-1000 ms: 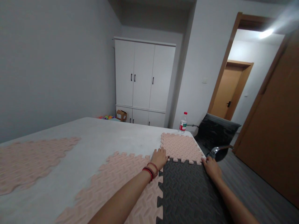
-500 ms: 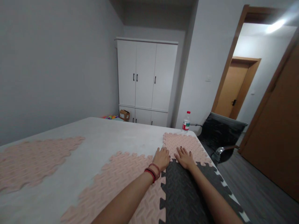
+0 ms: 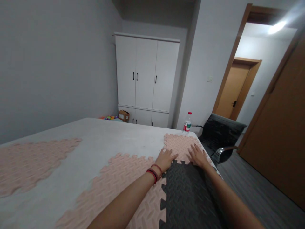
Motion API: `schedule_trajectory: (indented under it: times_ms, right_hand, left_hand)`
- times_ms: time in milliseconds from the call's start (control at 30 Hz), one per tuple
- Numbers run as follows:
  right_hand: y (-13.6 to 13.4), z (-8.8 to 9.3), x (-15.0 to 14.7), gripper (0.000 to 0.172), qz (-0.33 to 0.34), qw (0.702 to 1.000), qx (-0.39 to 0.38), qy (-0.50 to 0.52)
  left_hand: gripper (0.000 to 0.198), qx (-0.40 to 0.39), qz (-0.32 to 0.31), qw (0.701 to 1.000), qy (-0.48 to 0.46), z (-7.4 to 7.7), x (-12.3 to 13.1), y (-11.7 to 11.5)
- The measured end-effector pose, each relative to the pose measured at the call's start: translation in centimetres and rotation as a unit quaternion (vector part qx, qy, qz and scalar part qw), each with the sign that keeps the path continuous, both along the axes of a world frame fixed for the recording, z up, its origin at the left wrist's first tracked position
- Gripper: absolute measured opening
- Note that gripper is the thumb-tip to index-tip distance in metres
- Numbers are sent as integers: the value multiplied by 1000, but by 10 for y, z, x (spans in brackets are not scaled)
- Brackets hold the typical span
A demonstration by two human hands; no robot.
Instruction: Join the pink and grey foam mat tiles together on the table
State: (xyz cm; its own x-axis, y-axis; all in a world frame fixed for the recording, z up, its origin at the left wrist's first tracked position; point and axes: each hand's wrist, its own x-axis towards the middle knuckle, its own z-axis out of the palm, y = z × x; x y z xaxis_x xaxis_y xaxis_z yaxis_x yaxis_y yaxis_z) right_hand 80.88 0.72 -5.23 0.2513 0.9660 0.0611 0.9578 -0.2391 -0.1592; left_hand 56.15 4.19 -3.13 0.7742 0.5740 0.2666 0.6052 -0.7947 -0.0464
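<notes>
Both hands lie flat, fingers spread, gripping nothing: the left hand (image 3: 166, 159) and right hand (image 3: 199, 156) press the toothed seam where the dark grey interlocking foam mat tile (image 3: 188, 197) meets the pale pink foam mat tile (image 3: 181, 144), at the far right corner of the white desk (image 3: 107, 136). The ribbed foam looks light, soft and bendy, probably best held by its edges.

Bare table (image 3: 100, 140) lies free toward ten o'clock; a water bottle (image 3: 187, 123) stands at one o'clock.

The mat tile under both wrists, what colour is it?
Dark grey mat tile, with a herringbone texture; the head view shows it.
</notes>
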Motion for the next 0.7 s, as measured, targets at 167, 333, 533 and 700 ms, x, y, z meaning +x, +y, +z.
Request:
schedule_trajectory:
  times_ms: [167,333,533,700]
  right_hand:
    - [-11,-18,36,69,-80,995,-53,6]
    - [-11,-19,34,82,-59,997,-57,5]
    - [-11,-11,38,95,-28,993,-114,2]
    - [-4,-13,40,101,-38,988,-146,-19]
  left_hand:
    - [45,-36,-94,994,40,5,12,8]
    - [49,-56,-88,993,50,5,19,11]
    - [54,-74,-112,989,61,6,13,18]
    - [45,-76,-97,992,40,12,11,2]
